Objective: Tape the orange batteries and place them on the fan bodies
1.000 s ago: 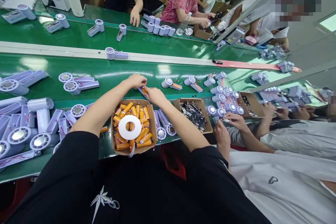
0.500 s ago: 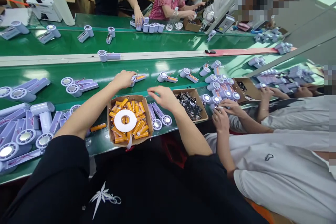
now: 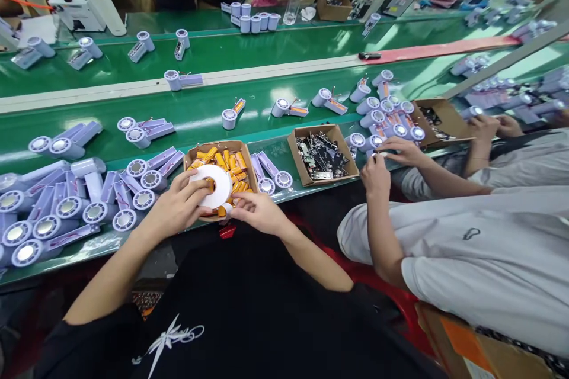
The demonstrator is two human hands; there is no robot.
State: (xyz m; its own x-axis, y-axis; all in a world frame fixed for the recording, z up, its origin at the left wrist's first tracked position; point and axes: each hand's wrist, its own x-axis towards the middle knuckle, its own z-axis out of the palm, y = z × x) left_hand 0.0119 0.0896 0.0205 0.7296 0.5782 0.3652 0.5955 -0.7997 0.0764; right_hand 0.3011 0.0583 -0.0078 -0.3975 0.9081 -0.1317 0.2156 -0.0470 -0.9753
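A white tape roll (image 3: 219, 189) lies tilted over a cardboard box (image 3: 252, 161) of orange battery cells (image 3: 240, 160). My left hand (image 3: 184, 201) grips the roll's left side, fingers at its centre hole. At the roll's lower right, my right hand (image 3: 255, 211) pinches the loose end of the tape. Two lilac fan housings (image 3: 283, 179) lie right of the box, and a pile of similar housings (image 3: 96, 212) spreads to its left. On the green belt beyond, one housing (image 3: 229, 118) with an orange cell in its handle stands apart.
A box of dark circuit parts (image 3: 320, 154) stands to the right. Beside it, a co-worker's hands (image 3: 377, 172) work near a cluster of housings (image 3: 384, 115). A pale divider strip (image 3: 267, 68) runs along the belt. Other people sit across it.
My left hand has come back from the housing on the belt to the tape roll. My right hand has lowered to the tape's end. The view has shifted slightly.
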